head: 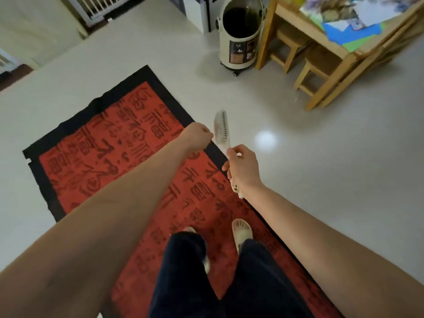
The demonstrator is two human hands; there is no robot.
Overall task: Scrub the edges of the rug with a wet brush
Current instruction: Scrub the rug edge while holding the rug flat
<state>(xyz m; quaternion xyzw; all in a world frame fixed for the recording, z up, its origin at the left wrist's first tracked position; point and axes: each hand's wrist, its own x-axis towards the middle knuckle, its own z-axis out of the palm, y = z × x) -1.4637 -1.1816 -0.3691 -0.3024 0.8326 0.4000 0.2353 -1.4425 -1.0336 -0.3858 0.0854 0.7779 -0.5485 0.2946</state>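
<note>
A red rug (96, 157) with dark characters and a black border lies on the pale floor, and I stand on it in light slippers. My right hand (243, 168) grips the handle of a white scrubbing brush (221, 130), its bristled head pointing away above the rug's right border. My left hand (197, 136) is stretched forward just left of the brush head, fingers curled; whether they touch the bristles I cannot tell.
A cream cylindrical bin on wheels (241, 33) stands at the back. To its right is a wooden table (348, 58) with papers on top and stools beneath. A white railing (101, 5) runs along the far left. Pale floor surrounds the rug.
</note>
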